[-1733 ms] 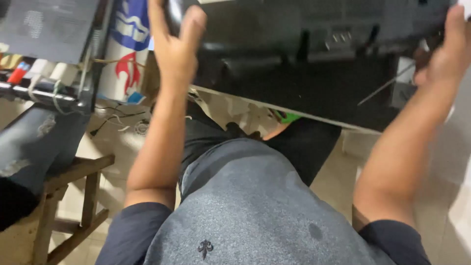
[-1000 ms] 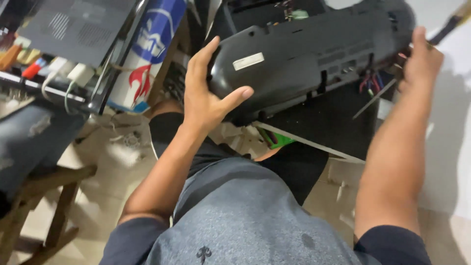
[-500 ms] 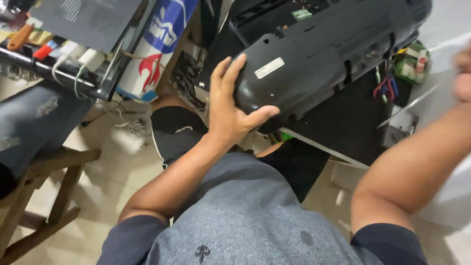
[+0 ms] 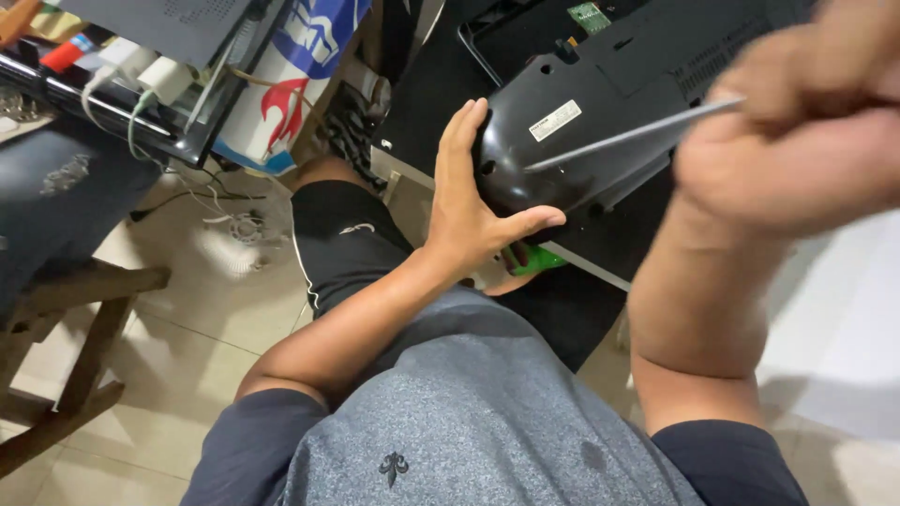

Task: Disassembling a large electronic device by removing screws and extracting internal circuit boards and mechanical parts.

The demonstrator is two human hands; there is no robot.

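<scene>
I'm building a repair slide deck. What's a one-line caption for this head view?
Left hand steadies a black plastic device casing while the blurred right hand points a thin metal tool at it.

Below me, the pale tiled floor (image 4: pixel 187 319) carries most items. A wooden stool (image 4: pixel 75 337) stands on it at 8 o'clock from my knee. A small white fan-like part (image 4: pixel 246 228) and loose dark cables (image 4: pixel 192 199) lie on the tiles at 10 o'clock. A blue, white and red printed container (image 4: pixel 295 70) stands at 11 o'clock. At 1 o'clock, a flat black panel (image 4: pixel 600 234) rests across my lap; the black device casing (image 4: pixel 600 122) sits on it.
</scene>
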